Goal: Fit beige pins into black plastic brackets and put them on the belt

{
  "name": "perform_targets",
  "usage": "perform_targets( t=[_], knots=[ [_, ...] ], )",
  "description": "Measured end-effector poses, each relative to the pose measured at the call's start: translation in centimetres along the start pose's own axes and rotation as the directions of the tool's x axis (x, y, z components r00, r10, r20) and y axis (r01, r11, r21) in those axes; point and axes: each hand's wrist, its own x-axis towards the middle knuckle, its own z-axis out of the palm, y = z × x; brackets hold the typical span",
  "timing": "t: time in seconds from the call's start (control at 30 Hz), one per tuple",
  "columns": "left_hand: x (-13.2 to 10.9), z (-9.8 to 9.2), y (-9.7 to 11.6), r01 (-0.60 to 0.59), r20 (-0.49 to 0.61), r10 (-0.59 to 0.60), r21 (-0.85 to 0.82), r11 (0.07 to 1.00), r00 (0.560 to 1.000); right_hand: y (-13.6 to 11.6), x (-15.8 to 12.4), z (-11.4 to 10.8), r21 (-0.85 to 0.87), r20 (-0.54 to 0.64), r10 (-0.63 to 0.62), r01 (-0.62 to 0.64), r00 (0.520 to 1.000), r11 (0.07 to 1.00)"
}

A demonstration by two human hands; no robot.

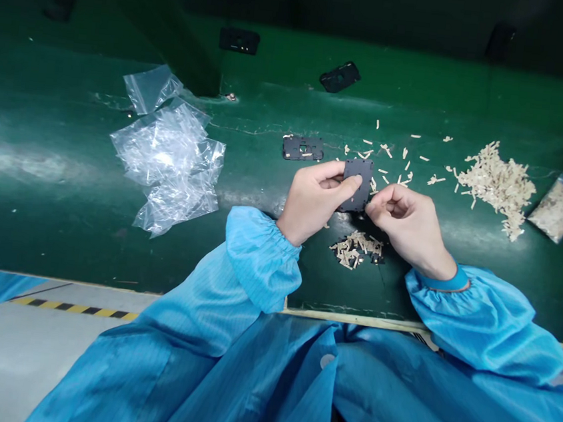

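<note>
My left hand (316, 198) grips a flat black plastic plate (355, 195) by its left side, with the thumb lying across its face. At the plate's lower right edge, the thumb and forefinger of my right hand (404, 220) are pinched together; whatever is between them is too small to make out. Below the plate lies a small heap of pale strips mixed with black bits (358, 249). Another black plastic part (303, 149), with cut-outs, rests on the green table just left of and beyond my left hand.
Loose pale strips (407, 165) are scattered beyond my hands. To the right are a larger pile of strips (498, 183) and a filled zip bag (558, 208). Clear plastic bags (171, 156) lie at left. Two black parts, one rectangular (239, 41) and one tilted (340, 77), lie farther back.
</note>
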Motion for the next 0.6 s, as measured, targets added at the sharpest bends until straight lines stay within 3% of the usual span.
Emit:
perform_targets(
  t=[0.33,0.6],
  knots=[
    [0.14,-0.21,-0.54,-0.025,0.023,0.026,-0.065,0.998,0.999,0.00,0.03,-0.13,0.018,0.009,-0.003,0.003,1.000,1.000],
    [-0.13,-0.11,-0.68,0.028,0.041,-0.023,-0.141,0.990,0.999,0.00,-0.02,-0.19,0.099,0.037,0.026,-0.029,0.999,0.995]
  ],
)
